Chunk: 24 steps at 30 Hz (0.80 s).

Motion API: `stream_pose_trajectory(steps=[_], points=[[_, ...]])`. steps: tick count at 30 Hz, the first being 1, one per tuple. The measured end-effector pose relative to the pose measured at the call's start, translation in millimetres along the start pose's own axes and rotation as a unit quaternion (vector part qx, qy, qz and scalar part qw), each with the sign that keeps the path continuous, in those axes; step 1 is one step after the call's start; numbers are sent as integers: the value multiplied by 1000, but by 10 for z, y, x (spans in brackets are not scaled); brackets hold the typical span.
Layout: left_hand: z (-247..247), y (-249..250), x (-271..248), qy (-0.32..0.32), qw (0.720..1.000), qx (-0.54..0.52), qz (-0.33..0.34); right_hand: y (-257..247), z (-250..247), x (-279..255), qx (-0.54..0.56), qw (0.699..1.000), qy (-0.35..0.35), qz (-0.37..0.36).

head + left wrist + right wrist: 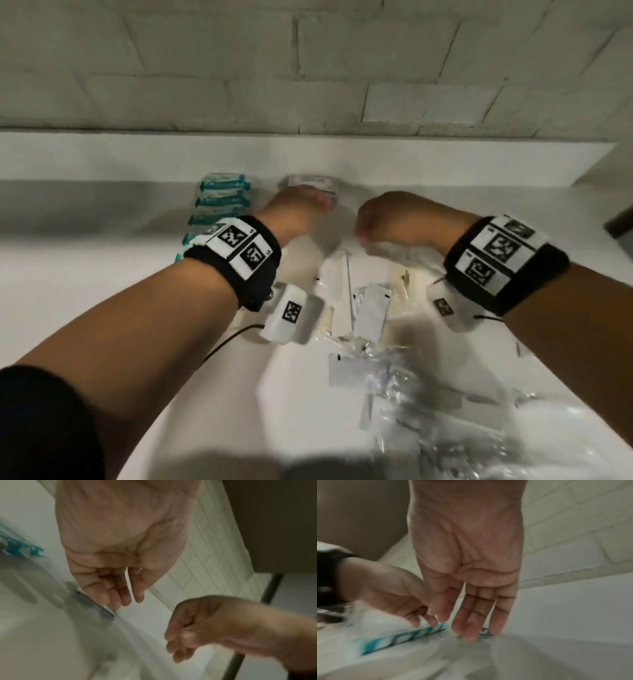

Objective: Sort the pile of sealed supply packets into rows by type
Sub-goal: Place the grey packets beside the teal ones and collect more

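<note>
Several teal packets [222, 198] lie in a row at the back left of the white table [85, 274]. To their right lies a clear white-labelled packet [310, 181]. My left hand [318, 202] hangs over it, and in the left wrist view its nearly straight fingers [118, 601] touch the packet's edge [96, 605] without curling round it. My right hand [376, 219] hovers beside it, above the pile's far end. Its fingers [476, 626] point down, straight, with nothing in them. The mixed pile of clear and white packets [370, 318] lies below both wrists.
A tiled wall [308, 68] rises behind a raised white ledge [445, 161] at the table's back. More clear packets [445, 428] spread toward the near right. A dark cable [226, 339] trails from my left wrist camera. Bare tabletop lies at the left.
</note>
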State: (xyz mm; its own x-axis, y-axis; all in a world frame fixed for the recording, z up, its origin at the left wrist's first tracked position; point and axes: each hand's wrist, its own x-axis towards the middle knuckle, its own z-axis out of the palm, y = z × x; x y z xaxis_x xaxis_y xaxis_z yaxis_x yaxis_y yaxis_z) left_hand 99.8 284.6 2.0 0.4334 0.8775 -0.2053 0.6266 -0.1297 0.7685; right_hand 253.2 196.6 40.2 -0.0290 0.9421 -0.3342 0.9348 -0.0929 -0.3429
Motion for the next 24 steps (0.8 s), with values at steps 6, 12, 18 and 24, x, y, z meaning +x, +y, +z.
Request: stream_pose_trajectory(steps=[6,12,18,24], points=[[387,-156,-302,-85,948,307,-15,104,670,-595,-209,970,-60,-113],[564,-73,-619,-49,964,255,-58,282,770,-889,-211,972,86,-48],[635,-58,-905,-96,941,314,-77,64,763,-1557,-7,998,-54,19],[623,-78,-1065,-124,946,286,-86,65,1016,-1830,-81,993,-49,69]])
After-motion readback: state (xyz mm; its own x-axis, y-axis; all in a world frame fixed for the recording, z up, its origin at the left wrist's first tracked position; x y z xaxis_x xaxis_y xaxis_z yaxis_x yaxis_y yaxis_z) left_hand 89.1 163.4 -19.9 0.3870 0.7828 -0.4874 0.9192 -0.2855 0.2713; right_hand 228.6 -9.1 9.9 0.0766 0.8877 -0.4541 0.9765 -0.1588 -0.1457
